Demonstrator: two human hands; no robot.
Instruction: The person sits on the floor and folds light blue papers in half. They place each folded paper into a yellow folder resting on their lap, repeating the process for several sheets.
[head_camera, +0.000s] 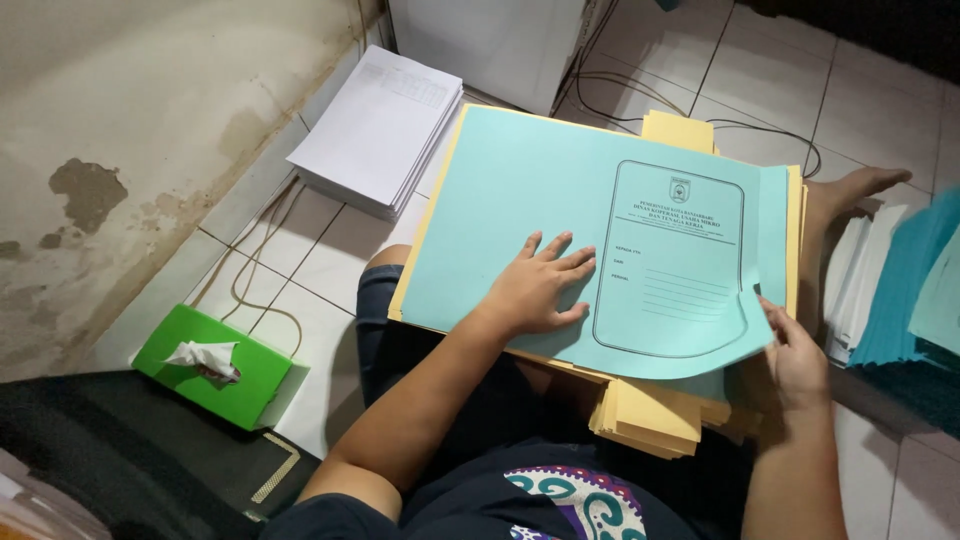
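A light blue paper folder (560, 210) with a printed form outline lies on top of a stack of yellow folders (650, 415) across my lap. My left hand (535, 285) rests flat on the blue folder, fingers spread, pressing it down. My right hand (790, 345) pinches the folder's right edge near a curved flap, thumb on top. My bare foot (850, 190) pokes out past the folders on the right.
A stack of white printed paper (380, 130) sits on the tiled floor at upper left. A green tissue box (215, 365) stands by the stained wall. Blue folders and white sheets (905, 285) pile up at the right. Cables (640, 100) run behind, near a white cabinet (490, 40).
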